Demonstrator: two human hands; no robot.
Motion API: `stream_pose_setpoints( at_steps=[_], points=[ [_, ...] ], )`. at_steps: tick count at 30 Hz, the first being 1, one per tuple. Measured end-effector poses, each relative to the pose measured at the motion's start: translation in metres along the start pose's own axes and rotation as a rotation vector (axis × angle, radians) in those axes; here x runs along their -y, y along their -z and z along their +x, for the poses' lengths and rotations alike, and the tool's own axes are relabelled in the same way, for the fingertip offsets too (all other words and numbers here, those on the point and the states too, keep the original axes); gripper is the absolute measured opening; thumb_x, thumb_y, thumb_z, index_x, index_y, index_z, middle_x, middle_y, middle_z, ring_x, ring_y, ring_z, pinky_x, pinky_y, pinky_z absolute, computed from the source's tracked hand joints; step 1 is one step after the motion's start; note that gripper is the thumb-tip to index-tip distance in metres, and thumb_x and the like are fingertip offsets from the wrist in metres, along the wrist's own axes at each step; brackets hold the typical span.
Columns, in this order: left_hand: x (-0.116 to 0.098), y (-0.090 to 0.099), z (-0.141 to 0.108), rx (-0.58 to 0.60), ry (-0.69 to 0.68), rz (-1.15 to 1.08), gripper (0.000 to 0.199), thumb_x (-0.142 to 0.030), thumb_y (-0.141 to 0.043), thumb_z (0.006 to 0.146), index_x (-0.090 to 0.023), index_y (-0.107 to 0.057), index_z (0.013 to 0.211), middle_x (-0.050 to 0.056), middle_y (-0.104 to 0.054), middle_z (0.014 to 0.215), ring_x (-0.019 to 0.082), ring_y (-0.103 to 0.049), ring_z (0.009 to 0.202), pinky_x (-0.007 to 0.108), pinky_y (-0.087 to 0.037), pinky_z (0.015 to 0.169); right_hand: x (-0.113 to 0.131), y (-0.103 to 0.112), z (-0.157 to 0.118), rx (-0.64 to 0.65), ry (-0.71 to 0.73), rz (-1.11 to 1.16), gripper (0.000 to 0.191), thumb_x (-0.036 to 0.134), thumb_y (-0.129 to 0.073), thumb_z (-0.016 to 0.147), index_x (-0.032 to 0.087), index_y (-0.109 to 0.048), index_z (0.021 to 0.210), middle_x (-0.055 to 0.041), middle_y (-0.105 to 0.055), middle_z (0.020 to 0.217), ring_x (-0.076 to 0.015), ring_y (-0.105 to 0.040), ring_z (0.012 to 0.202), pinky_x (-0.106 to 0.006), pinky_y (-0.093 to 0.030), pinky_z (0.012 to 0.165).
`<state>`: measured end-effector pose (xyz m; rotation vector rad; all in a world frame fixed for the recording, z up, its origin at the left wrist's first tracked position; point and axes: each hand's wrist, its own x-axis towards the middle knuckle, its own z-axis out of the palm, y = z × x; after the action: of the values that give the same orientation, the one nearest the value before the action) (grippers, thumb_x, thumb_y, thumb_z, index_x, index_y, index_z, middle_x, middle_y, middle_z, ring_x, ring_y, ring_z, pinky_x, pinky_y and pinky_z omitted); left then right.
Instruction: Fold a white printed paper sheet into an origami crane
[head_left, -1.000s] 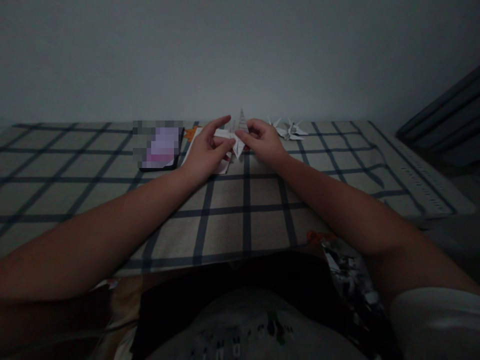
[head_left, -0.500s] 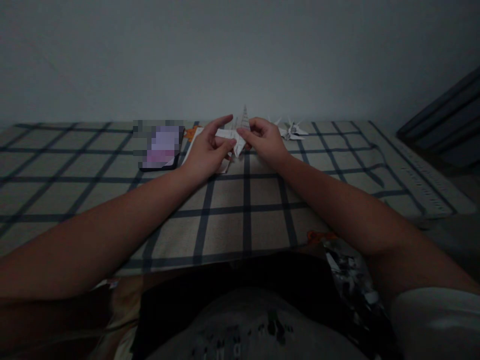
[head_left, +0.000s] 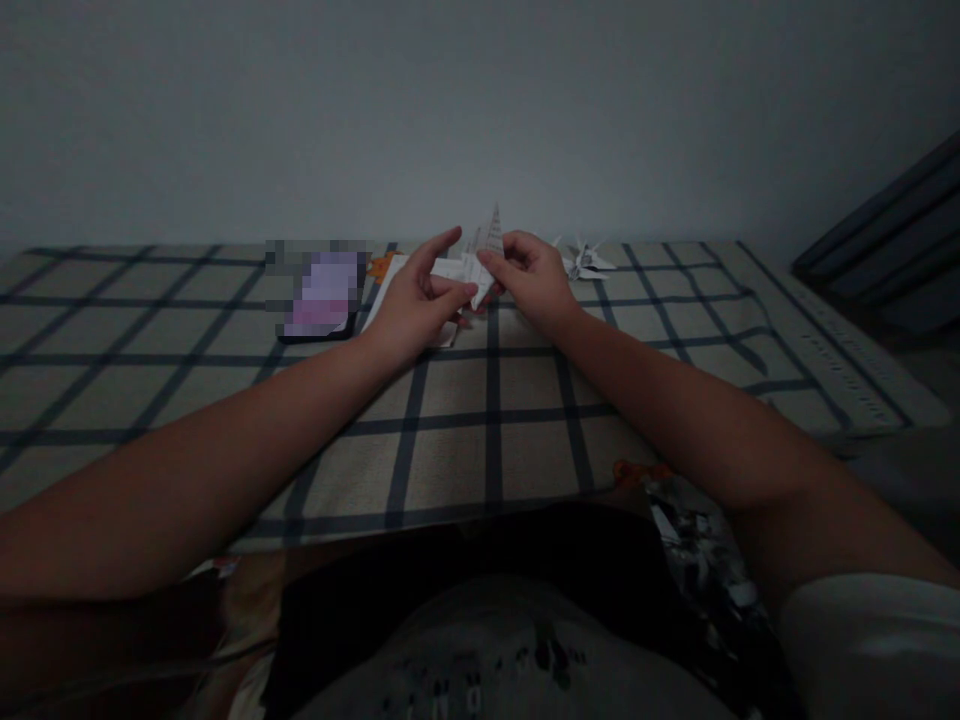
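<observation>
Between my two hands a piece of folded paper [head_left: 491, 240] with printed lines is held above the table, its narrow point upward. My left hand [head_left: 420, 297] pinches its lower left part between thumb and fingers, with the index finger raised free. On the other side my right hand [head_left: 536, 277] grips the right edge, thumb in front and fingers curled behind. White paper sheets [head_left: 381, 305] lie under and beside my left hand. Just beyond my right hand sit folded paper cranes [head_left: 589, 262], partly covered by it.
A phone [head_left: 322, 295] with a blurred lit screen lies to the left on the checked tablecloth [head_left: 450, 430]. An orange patterned item [head_left: 381, 267] shows behind the sheets. The wall [head_left: 480, 110] rises at the table's back edge, and dark striped fabric [head_left: 892, 240] hangs at the right.
The folded paper has shifted slightly to the right and up, and its left flap stands more apart from the point. Both hands keep their hold on it.
</observation>
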<state>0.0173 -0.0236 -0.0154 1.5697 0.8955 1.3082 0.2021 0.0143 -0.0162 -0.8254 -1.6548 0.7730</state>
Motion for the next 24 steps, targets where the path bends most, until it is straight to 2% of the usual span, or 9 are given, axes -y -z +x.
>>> stream_pose_setpoints(
  at_steps=[5, 11, 16, 20, 24],
  points=[
    [-0.001, -0.0023, -0.0001, 0.022, 0.043, -0.08, 0.085, -0.019, -0.082, 0.075, -0.025, -0.053, 0.154, 0.011, -0.083, 0.11, 0.017, -0.074, 0.063, 0.035, -0.067, 0.069, -0.0033, -0.0006, -0.0004, 0.001, -0.011, 0.014, 0.051, 0.074, -0.067, 0.09, 0.025, -0.054, 0.089, 0.0019, -0.052, 0.075, -0.0143, -0.055, 0.071, -0.026, -0.047, 0.061],
    [0.0012, -0.0039, 0.0011, 0.092, 0.028, -0.157, 0.087, -0.011, -0.081, 0.071, -0.029, -0.054, 0.151, 0.009, -0.082, 0.11, 0.018, -0.078, 0.072, 0.038, -0.067, 0.082, -0.0052, 0.0014, 0.0025, -0.045, 0.033, 0.01, 0.051, 0.074, -0.066, 0.092, 0.024, -0.055, 0.09, 0.002, -0.052, 0.076, -0.0134, -0.055, 0.07, -0.026, -0.048, 0.061],
    [-0.0013, -0.0061, -0.0005, 0.08, 0.026, -0.139, 0.086, -0.01, -0.081, 0.07, -0.027, -0.055, 0.15, 0.01, -0.082, 0.111, 0.017, -0.077, 0.072, 0.038, -0.067, 0.083, -0.0001, 0.0026, 0.0023, -0.047, 0.017, 0.016, 0.053, 0.076, -0.066, 0.09, 0.024, -0.055, 0.088, 0.0025, -0.052, 0.073, -0.0127, -0.055, 0.069, -0.025, -0.048, 0.06],
    [-0.0035, -0.005, -0.002, 0.002, 0.018, -0.092, 0.074, -0.018, -0.078, 0.075, -0.024, -0.061, 0.146, 0.008, -0.082, 0.102, 0.018, -0.076, 0.07, 0.039, -0.068, 0.08, 0.001, 0.0048, 0.0026, 0.021, -0.007, 0.037, 0.053, 0.075, -0.071, 0.087, 0.024, -0.057, 0.088, 0.0023, -0.057, 0.075, -0.0123, -0.055, 0.068, -0.025, -0.048, 0.059],
    [0.0005, -0.0013, 0.0029, -0.084, -0.017, -0.058, 0.05, -0.031, -0.08, 0.081, -0.023, -0.072, 0.13, 0.004, -0.077, 0.083, 0.02, -0.075, 0.071, 0.037, -0.068, 0.072, 0.0002, 0.005, 0.0014, 0.147, -0.032, 0.078, 0.053, 0.073, -0.076, 0.083, 0.022, -0.063, 0.093, 0.001, -0.063, 0.08, -0.0121, -0.057, 0.069, -0.025, -0.05, 0.061]
  ],
)
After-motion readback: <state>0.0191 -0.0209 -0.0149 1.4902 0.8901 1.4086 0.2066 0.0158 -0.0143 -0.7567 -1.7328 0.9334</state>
